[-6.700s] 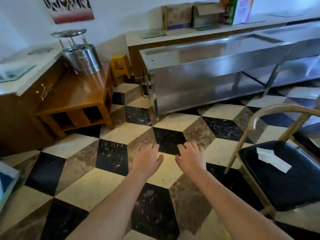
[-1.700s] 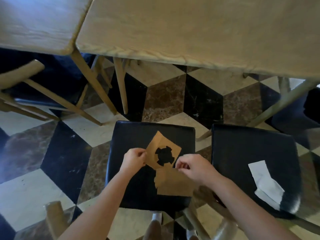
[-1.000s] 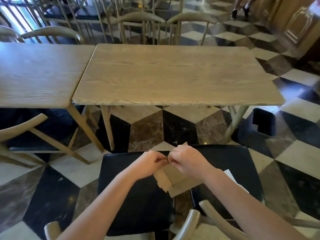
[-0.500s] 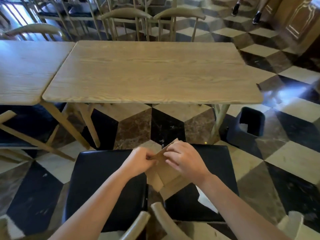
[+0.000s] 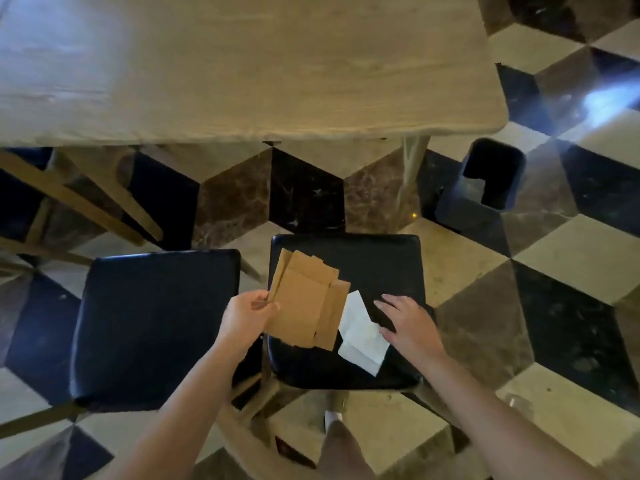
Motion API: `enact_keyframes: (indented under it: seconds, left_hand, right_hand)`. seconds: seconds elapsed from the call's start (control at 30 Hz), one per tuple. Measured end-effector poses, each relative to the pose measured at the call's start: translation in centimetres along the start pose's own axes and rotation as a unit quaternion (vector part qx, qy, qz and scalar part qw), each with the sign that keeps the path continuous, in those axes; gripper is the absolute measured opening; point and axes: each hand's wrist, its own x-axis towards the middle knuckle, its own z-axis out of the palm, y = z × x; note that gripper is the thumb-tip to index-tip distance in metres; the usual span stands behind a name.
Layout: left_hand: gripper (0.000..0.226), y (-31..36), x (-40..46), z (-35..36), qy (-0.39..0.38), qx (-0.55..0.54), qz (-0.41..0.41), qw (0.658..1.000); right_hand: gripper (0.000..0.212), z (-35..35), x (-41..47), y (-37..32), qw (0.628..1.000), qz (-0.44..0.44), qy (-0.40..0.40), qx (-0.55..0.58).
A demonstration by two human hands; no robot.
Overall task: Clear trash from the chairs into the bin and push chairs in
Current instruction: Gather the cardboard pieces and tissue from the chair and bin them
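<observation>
Two black-cushioned chairs stand side by side before a wooden table [image 5: 242,71]. The left chair seat [image 5: 149,323] is bare. My left hand [image 5: 247,315] grips the left edge of several brown cardboard pieces [image 5: 306,303], held over the right chair seat [image 5: 377,265]. A white paper [image 5: 360,336] lies on that seat, partly under the cardboard. My right hand [image 5: 407,322] rests with spread fingers at the paper's right edge, touching it. A black bin [image 5: 485,188] stands on the floor beside the table's right leg.
The floor is a chequer of black, cream and brown tiles. Another chair's wooden legs [image 5: 79,206] reach under the table at left. My leg and shoe [image 5: 334,441] show behind the right chair. Bright glare hits the floor at upper right.
Both hands held the cardboard together; now only my left hand holds it, and my right hand has dropped onto the white paper. The view has tilted down toward the seats.
</observation>
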Motion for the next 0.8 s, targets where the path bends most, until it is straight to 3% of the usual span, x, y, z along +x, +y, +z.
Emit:
enact_keyframes:
  seconds: [0.17,0.47,0.8]
  left_hand:
    - [0.014,-2.7,1.4,1.9,0.035,-0.04,-0.089,0.995]
    - [0.013,-5.8,4.0,3.3,0.053,-0.104,-0.141,0.983]
    - [0.015,-8.1,4.5,3.5,0.048,-0.117,-0.137,0.982]
  right_hand:
    - [0.055,7.1,2.5,2.2,0.985,-0.038,-0.146,-0.087]
    - [0.064,14.9,8.7,4.0,0.95,-0.138,-0.195,-0.203]
    - [0.041,16.8,8.6,4.1,0.969,-0.068,-0.205,-0.123]
